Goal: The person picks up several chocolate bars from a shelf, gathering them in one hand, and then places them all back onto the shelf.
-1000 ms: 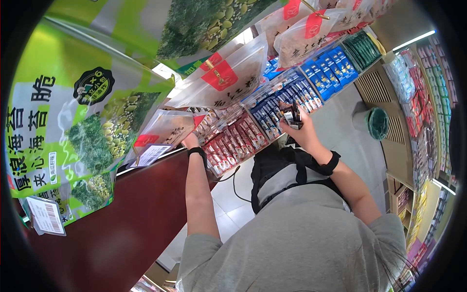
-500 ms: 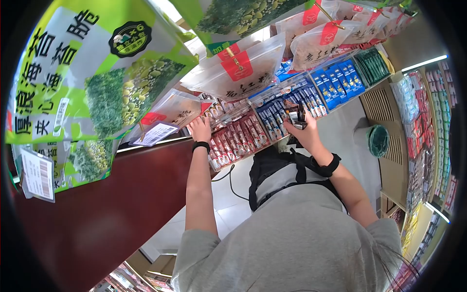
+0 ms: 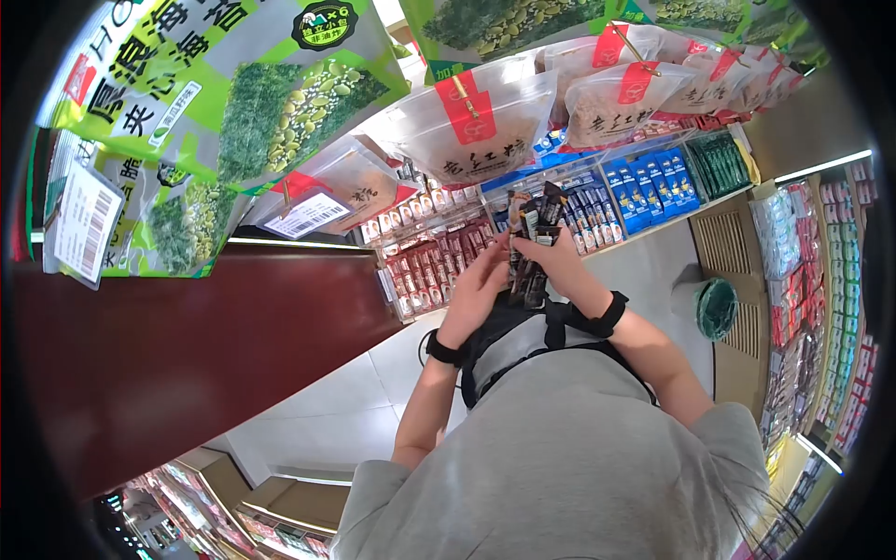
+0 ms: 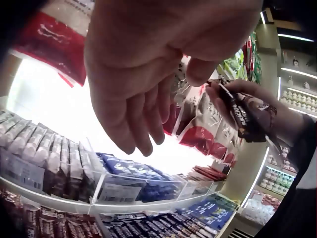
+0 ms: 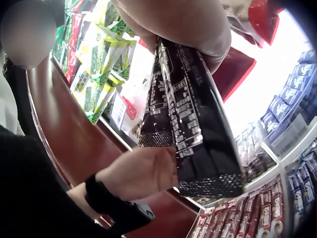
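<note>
In the head view my right hand (image 3: 563, 266) grips a bunch of dark, narrow snack packets (image 3: 530, 233), held upright in front of my chest. My left hand (image 3: 476, 289) has come up beside them, its relaxed fingers touching the lower ends. From the right wrist the packets (image 5: 190, 129) hang down out of my right hand (image 5: 183, 25), and my left hand (image 5: 141, 173) rests against their bottom edge. Seen from the left wrist, my left hand (image 4: 148, 89) shows loose, uncurled fingers that hold nothing, with the packets (image 4: 242, 116) just beyond them.
Directly ahead a shelf holds rows of red packs (image 3: 439, 261) and blue boxes (image 3: 644, 187). Clear bags with red labels (image 3: 476, 131) and green seaweed snack bags (image 3: 233, 84) hang overhead. A dark red panel (image 3: 187, 345) stands at left, a green bin (image 3: 717, 308) on the floor at right.
My left hand left the shelf of red packs and came over to the packets in my right hand. The right hand drew slightly toward my chest.
</note>
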`<action>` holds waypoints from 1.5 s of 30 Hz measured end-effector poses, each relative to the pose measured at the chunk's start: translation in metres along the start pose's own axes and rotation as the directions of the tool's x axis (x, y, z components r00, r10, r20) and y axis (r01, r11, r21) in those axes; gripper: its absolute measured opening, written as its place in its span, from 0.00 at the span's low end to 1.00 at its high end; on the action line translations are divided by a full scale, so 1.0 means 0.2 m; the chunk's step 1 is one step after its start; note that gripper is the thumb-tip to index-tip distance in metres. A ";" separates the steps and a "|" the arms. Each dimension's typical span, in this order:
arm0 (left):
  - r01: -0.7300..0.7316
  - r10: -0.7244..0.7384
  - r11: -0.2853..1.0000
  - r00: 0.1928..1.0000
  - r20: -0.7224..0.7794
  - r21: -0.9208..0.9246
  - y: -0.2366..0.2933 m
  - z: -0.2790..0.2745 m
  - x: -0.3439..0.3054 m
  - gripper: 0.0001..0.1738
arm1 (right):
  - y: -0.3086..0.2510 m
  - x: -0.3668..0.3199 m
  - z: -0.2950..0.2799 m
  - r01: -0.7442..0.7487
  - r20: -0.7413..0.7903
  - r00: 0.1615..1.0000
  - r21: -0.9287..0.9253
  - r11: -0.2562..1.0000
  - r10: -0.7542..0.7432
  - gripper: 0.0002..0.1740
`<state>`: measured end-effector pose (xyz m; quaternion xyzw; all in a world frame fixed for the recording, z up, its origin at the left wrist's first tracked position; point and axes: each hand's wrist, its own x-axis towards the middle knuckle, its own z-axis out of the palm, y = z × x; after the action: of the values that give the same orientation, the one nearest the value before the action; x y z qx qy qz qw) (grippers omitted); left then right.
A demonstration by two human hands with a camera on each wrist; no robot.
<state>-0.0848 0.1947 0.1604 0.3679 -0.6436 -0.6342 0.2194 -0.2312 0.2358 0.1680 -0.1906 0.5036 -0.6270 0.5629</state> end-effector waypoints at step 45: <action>0.193 -0.223 0.953 0.969 0.109 0.233 0.06 -0.09 -0.18 0.12 | -0.04 -0.02 -0.09 0.188 0.227 0.972 -0.601 0.777 -0.059 0.14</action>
<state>-0.0517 0.2088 0.1799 0.4125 -0.6808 -0.6018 0.0654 -0.2496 0.2467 0.1693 -0.4575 0.6097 -0.4414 0.4734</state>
